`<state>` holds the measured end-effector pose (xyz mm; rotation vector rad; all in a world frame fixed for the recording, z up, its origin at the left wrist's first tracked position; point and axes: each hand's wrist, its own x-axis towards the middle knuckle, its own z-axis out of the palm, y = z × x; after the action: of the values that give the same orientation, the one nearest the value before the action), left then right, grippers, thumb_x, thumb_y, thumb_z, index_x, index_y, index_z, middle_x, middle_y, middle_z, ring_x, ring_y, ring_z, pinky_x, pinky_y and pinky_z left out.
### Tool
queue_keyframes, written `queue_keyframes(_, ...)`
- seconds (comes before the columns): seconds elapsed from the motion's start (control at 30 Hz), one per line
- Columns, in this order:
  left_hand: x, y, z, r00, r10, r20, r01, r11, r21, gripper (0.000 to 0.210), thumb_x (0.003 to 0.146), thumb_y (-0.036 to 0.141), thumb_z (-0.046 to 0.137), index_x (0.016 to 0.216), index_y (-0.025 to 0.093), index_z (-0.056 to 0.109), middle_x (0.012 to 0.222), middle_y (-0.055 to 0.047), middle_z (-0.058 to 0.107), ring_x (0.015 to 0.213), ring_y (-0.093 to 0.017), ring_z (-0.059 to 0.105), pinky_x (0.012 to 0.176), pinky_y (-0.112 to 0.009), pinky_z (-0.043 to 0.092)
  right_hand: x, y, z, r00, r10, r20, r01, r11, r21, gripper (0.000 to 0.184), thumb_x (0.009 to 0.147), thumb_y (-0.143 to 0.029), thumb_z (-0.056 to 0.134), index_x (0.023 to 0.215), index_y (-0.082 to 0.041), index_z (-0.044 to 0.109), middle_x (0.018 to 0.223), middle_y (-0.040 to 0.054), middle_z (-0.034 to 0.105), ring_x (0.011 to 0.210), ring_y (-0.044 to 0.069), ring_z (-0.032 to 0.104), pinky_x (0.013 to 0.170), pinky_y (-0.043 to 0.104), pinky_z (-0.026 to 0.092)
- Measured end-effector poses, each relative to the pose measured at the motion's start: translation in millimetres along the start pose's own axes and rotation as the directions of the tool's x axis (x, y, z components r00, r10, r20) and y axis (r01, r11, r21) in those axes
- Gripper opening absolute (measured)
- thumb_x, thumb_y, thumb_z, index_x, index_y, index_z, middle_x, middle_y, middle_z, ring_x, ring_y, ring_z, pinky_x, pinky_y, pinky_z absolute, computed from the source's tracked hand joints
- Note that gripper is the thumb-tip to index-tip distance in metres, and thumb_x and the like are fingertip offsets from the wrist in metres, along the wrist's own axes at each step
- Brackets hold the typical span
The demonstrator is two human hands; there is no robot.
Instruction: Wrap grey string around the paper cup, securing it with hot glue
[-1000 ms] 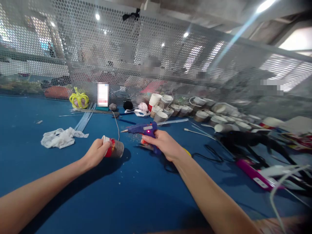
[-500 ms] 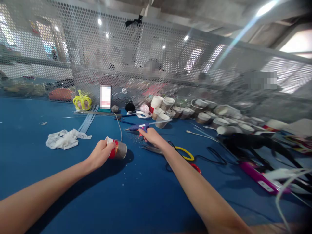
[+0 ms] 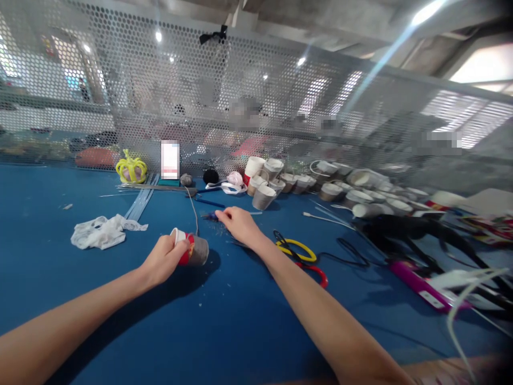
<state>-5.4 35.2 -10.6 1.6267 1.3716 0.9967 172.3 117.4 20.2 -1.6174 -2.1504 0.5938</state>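
My left hand (image 3: 163, 258) is wrapped around a paper cup (image 3: 185, 251) tipped on its side above the table. Grey yarn covers the cup's lower part, and its red band shows beside my fingers. From the cup a strand of grey yarn (image 3: 193, 211) runs back toward a small grey yarn ball (image 3: 186, 179). My right hand (image 3: 238, 223) is closed over a blue hot glue gun (image 3: 210, 216), low over the table. The gun's nozzle points left and a clear glue stick (image 3: 255, 213) juts out behind; my hand hides most of its body.
Scissors with yellow and red handles (image 3: 308, 251) lie under my right forearm. Several yarn-wrapped cups (image 3: 263, 198) stand at the back right. Crumpled white plastic (image 3: 98, 232) and glue sticks (image 3: 143, 199) lie left. A purple power strip (image 3: 420, 289) and cables sit right, before a perforated metal screen (image 3: 272, 96).
My right hand has moved slightly left with the glue gun lower and turned, its body now mostly hidden. The left hand keeps the cup nearly still. The view has shifted slightly.
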Motion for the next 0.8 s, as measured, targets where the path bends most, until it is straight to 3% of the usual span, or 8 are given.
queue_keyframes(0.07,-5,5,0.6,0.999,0.037,0.030,-0.038,0.999,0.016,0.026,0.073,0.031,0.032,0.051,0.017,0.034,0.048,0.005,0.027,0.045,-0.009,0.025,0.042,-0.020,0.022,-12,-14,2,0.986,-0.098,0.134,0.084,0.991,0.102,0.046,0.079,-0.047,0.029,0.071,-0.015,0.062,0.075,0.0068,0.063,0.072,0.015,0.056,0.065,0.024,0.038)
queue_keyframes(0.2,-16,17,1.4,0.984,0.111,0.136,-0.120,0.991,0.059,0.029,0.075,0.029,0.030,0.048,0.018,0.028,0.048,0.005,0.025,0.046,-0.009,0.023,0.043,-0.021,0.020,-33,-30,5,0.926,-0.216,0.309,0.123,0.948,0.292,0.059,0.079,-0.054,0.020,0.075,-0.015,0.064,0.080,0.0050,0.064,0.075,0.012,0.056,0.070,0.022,0.039)
queue_keyframes(0.33,-23,25,1.9,0.959,0.153,0.238,-0.172,0.983,0.063,0.027,0.074,0.024,0.030,0.048,0.018,0.027,0.049,0.005,0.026,0.047,-0.008,0.023,0.045,-0.021,0.022,-47,-34,6,0.845,-0.313,0.433,-0.012,0.799,0.601,0.063,0.077,-0.057,0.017,0.084,-0.015,0.063,0.081,0.0055,0.063,0.082,0.014,0.054,0.075,0.026,0.038)
queue_keyframes(0.4,-24,25,2.5,0.949,0.171,0.263,-0.194,0.979,0.063,0.025,0.073,0.022,0.031,0.048,0.018,0.028,0.049,0.005,0.027,0.047,-0.008,0.024,0.045,-0.021,0.023,-51,-34,9,0.826,-0.336,0.453,-0.095,0.708,0.699,0.062,0.076,-0.058,0.018,0.088,-0.016,0.062,0.081,0.0054,0.062,0.080,0.014,0.054,0.073,0.027,0.039)
queue_keyframes(0.5,-24,21,3.7,0.943,0.184,0.276,-0.209,0.976,0.066,0.026,0.073,0.023,0.031,0.048,0.017,0.029,0.049,0.005,0.028,0.046,-0.008,0.025,0.045,-0.021,0.023,-53,-33,14,0.841,-0.317,0.438,-0.159,0.630,0.760,0.056,0.075,-0.057,0.027,0.092,-0.015,0.060,0.079,0.0060,0.061,0.075,0.014,0.054,0.069,0.027,0.040)
queue_keyframes(0.67,-23,17,4.3,0.937,0.165,0.309,-0.198,0.977,0.078,0.027,0.074,0.024,0.030,0.048,0.017,0.029,0.048,0.005,0.028,0.046,-0.008,0.025,0.044,-0.021,0.022,-55,-31,21,0.920,-0.272,0.281,-0.080,0.571,0.817,0.027,0.065,-0.036,0.058,0.083,-0.016,0.060,0.074,0.0008,0.058,0.064,0.009,0.051,0.065,0.023,0.040)
queue_keyframes(0.8,-21,19,3.8,0.958,0.052,0.282,-0.056,0.998,0.009,0.029,0.072,0.031,0.033,0.047,0.017,0.031,0.047,0.005,0.028,0.044,-0.008,0.024,0.042,-0.020,0.021,-54,-33,18,0.958,-0.236,0.164,0.005,0.582,0.813,0.017,0.065,-0.031,0.058,0.067,-0.014,0.059,0.065,-0.0014,0.056,0.061,0.008,0.050,0.065,0.023,0.039)
